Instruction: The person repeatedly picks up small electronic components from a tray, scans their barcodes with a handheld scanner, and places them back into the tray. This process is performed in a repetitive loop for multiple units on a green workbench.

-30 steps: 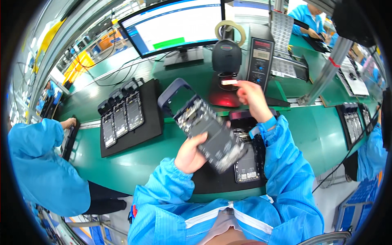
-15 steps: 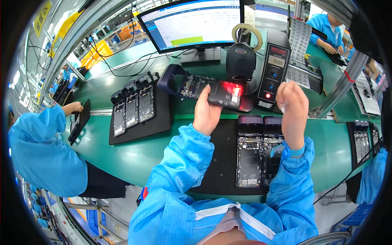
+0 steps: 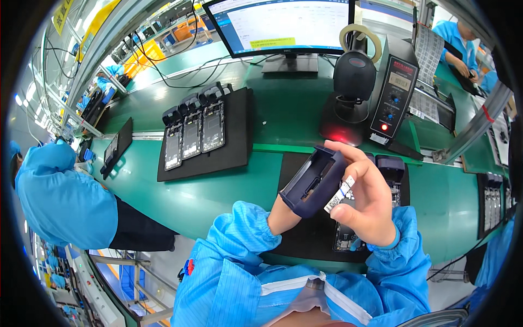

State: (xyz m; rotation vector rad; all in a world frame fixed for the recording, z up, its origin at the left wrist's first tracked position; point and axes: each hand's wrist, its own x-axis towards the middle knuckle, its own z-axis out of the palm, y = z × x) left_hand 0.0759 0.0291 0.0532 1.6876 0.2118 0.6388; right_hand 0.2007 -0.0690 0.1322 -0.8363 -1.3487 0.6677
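Note:
My left hand (image 3: 284,216) grips an opened phone with a dark blue plastic bracket (image 3: 316,182) on its end. The bracket faces up, hiding the fingers and most of the phone. Beside it, my right hand (image 3: 369,199) holds a small white printed label (image 3: 339,195) at its fingertips, close against the bracket's edge. The index finger reaches along the bracket's far side. Beneath my right hand, opened phones with matching brackets (image 3: 390,168) lie on a black mat (image 3: 297,242), partly covered.
A barcode scanner (image 3: 354,76) on a stand casts red light on its base, beside a black control box (image 3: 395,92) and a label roll. A monitor (image 3: 289,27) stands behind. At left, a black board (image 3: 234,131) carries several opened phones. Co-workers sit at left (image 3: 65,191) and far right.
My left hand has drawn the phone from under the scanner toward me and tilted it bracket-up. My right hand has come down and left beside it, with the label now showing.

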